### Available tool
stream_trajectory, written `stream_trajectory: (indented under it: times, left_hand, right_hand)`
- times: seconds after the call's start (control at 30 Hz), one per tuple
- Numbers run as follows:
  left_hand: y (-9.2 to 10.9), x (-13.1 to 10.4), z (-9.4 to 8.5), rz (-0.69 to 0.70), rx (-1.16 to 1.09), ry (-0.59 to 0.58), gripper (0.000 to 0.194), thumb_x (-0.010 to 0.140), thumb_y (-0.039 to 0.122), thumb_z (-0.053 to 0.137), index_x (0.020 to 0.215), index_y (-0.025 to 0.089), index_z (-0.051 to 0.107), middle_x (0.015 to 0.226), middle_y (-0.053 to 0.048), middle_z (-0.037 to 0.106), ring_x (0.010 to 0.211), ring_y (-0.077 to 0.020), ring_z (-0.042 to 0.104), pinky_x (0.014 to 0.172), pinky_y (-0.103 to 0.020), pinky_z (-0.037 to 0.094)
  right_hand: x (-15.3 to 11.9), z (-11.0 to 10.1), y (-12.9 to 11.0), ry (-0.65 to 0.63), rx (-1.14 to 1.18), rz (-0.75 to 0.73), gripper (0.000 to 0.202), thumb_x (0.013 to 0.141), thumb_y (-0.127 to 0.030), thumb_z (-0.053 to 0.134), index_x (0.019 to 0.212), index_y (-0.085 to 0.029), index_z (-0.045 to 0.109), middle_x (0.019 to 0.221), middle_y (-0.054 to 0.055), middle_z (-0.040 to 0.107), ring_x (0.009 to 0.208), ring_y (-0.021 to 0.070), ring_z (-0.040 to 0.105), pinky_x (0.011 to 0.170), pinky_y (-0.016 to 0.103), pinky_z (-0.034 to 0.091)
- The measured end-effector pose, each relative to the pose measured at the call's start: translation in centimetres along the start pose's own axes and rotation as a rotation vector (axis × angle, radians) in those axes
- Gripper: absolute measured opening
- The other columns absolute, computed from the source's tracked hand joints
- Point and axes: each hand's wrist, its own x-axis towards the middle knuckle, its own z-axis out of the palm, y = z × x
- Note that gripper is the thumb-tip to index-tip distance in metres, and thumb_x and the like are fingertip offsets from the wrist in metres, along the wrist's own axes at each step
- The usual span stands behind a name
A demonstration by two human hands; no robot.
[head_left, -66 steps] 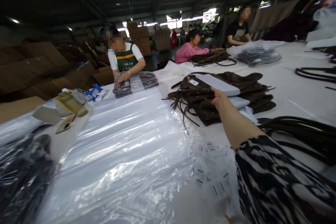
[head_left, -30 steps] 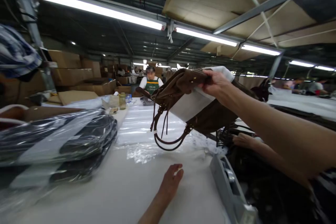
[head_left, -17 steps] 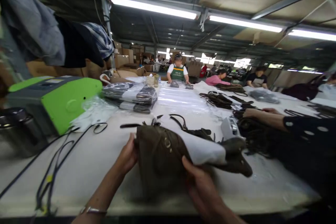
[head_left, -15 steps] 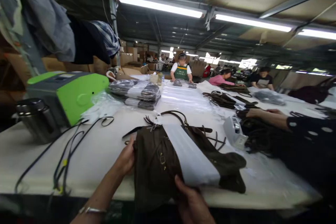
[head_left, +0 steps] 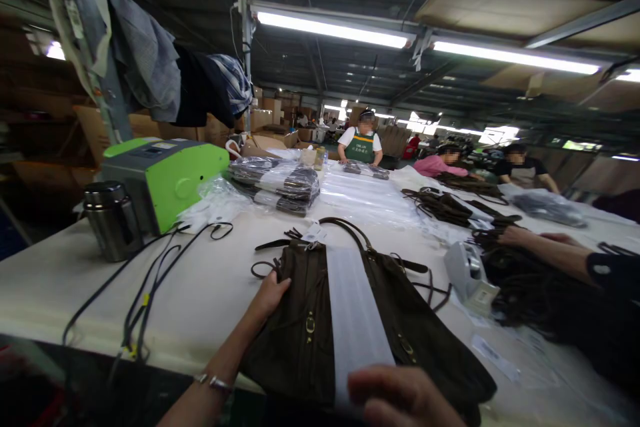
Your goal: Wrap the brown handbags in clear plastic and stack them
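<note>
A dark olive-brown handbag (head_left: 305,293) lies flat before me at the table's front, its handles pointing away. It has brass buckles and zips, and a white paper strip (head_left: 357,300) runs down its middle. My left hand (head_left: 270,295) grips the bag's left edge near the top, thumb above and the other fingers hidden beneath. Low in the view, my right hand (head_left: 400,393) is over the strip's near end, slightly blurred, its fingers apart. Whether it touches the strip is unclear. A white tag (head_left: 314,233) lies by the handles.
On the left stand a green-and-grey machine (head_left: 187,180), a steel flask (head_left: 113,220) and dark straps (head_left: 150,293). Plastic-wrapped bags (head_left: 275,180) are stacked behind. A tape dispenser (head_left: 470,277) sits right, beside a co-worker's arm (head_left: 550,250). Other people work across the table.
The bag now lies flatter and spread wider, its right side opened out. My right hand has moved from the bag's lower edge to above the strip. The view has swung left.
</note>
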Motion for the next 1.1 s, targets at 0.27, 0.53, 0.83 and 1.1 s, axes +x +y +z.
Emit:
stream_trajectory:
  times: [0.27,0.53,0.83,1.1]
  left_hand:
    - [1.5,0.3,-1.7,0.045,0.189,0.082,0.066,0.076,0.037,0.063,0.133,0.008,0.047,0.13,-0.02,0.061,0.112,-0.0336,0.063,0.094,-0.046,0.052]
    - [4.7,-8.4,-1.3,1.051,1.055,-0.013,0.065,0.091,0.05,0.055,0.149,0.032,0.034,0.15,-0.001,0.047,0.138,-0.0217,0.043,0.114,-0.035,0.036]
    - [-1.7,-6.2,-1.5,1.081,1.244,-0.13,0.063,0.09,0.048,0.055,0.149,0.038,0.033,0.14,0.003,0.057,0.122,-0.0199,0.06,0.093,-0.032,0.055]
    - [-2.1,-5.3,-0.8,1.155,1.22,-0.093,0.068,0.088,0.048,0.057,0.149,0.039,0.03,0.138,0.003,0.058,0.115,-0.0226,0.065,0.084,-0.034,0.059]
  right_hand:
    - [4.0,-15.5,11.3,0.776,-1.055,-0.275,0.055,0.09,-0.056,0.044,0.126,-0.019,0.064,0.132,0.011,0.063,0.121,0.0311,0.058,0.104,0.051,0.046]
    - [2.1,-12.6,17.9,0.763,-1.33,-0.576,0.043,0.091,-0.037,0.054,0.134,-0.03,0.056,0.137,0.001,0.06,0.126,0.0257,0.055,0.116,0.047,0.026]
    - [2.3,-17.2,14.0,0.927,-0.819,0.002,0.053,0.093,-0.05,0.042,0.131,-0.016,0.054,0.133,0.014,0.059,0.123,0.0277,0.055,0.105,0.043,0.043]
    - [14.6,-22.9,4.0,0.681,-0.789,0.423,0.051,0.092,-0.053,0.044,0.102,-0.01,0.071,0.105,0.021,0.071,0.102,0.0317,0.066,0.084,0.038,0.047]
